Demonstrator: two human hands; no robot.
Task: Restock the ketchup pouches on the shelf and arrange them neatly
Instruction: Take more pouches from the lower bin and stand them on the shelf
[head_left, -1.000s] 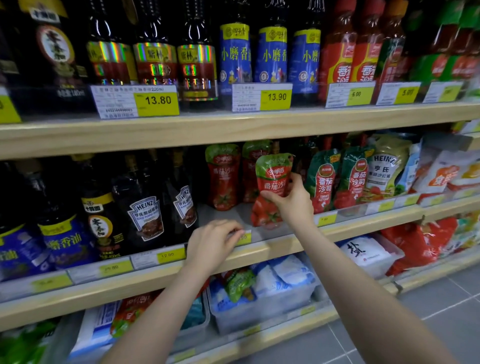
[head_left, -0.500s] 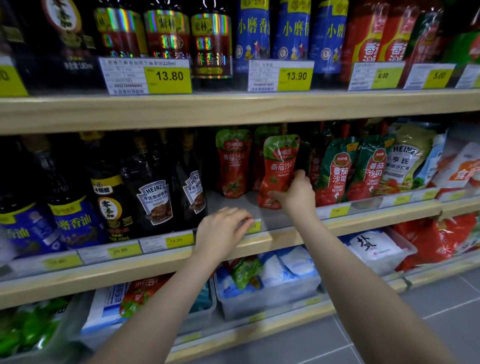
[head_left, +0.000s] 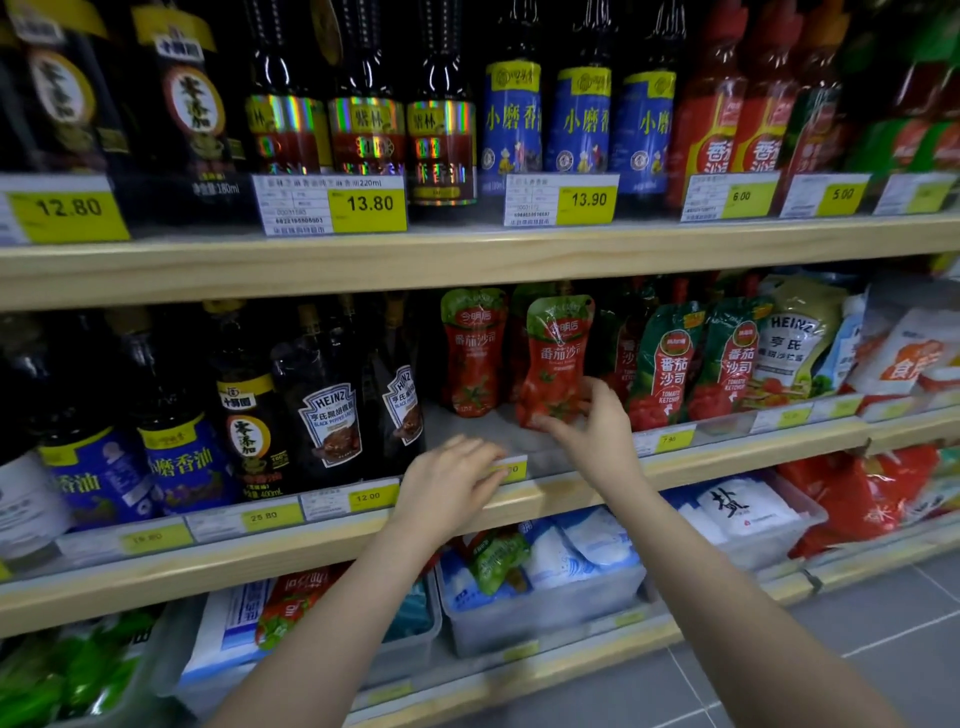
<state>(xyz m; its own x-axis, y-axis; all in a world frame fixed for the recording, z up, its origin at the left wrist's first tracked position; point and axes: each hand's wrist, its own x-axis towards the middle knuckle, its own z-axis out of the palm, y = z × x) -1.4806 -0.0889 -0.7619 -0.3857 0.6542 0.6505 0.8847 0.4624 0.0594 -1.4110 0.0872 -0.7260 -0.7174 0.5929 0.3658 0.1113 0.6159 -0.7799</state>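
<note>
Since a moment ago, my right hand (head_left: 597, 426) has carried the ketchup pouch (head_left: 556, 358) further back onto the middle shelf (head_left: 727, 457).

Right fingers (head_left: 550, 422) pinch the pouch's bottom edge; it stands upright at two o'clock from my left hand (head_left: 447, 480), whose curled fingers rest on the price tag (head_left: 511, 467), holding nothing. A second pouch (head_left: 472, 351) stands just beside it at nine o'clock.

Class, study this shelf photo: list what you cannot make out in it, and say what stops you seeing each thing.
Head view only:
- Price tag at the shelf edge: mostly covered by the left hand.
- Lower right corner of the front ketchup pouch: hidden behind the right hand.
- Small yellow tags further right: too blurred to read.
- Top-row bottles: caps cut off by the top edge.
</note>
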